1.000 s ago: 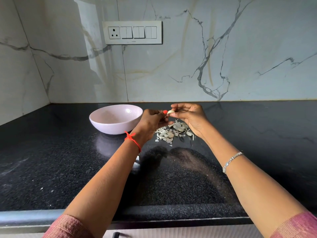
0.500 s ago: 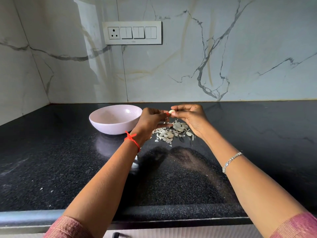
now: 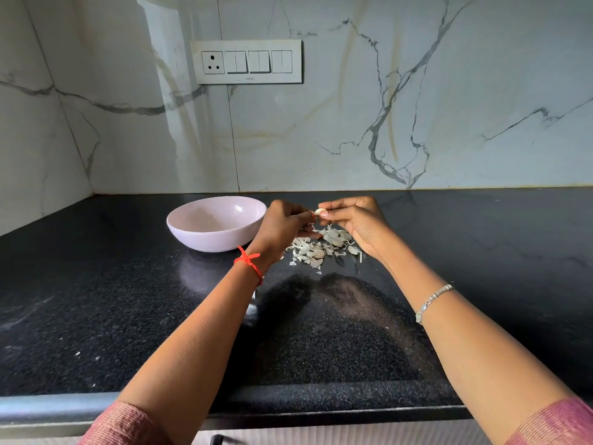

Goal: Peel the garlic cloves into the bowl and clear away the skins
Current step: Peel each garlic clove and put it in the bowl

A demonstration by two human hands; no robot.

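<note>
Black table [image 3: 96, 316] under a white marble wall [image 3: 321, 139]; right hand [image 3: 359, 224] and left hand [image 3: 282, 226] both pinch one garlic clove [image 3: 318, 211], lying sideways between them.

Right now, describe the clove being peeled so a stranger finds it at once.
On the black counter, right of the pink bowl, the left hand and right hand meet above the skins. The clove is the small whitish piece the right one pinches, unlike the flat skins below.
</note>
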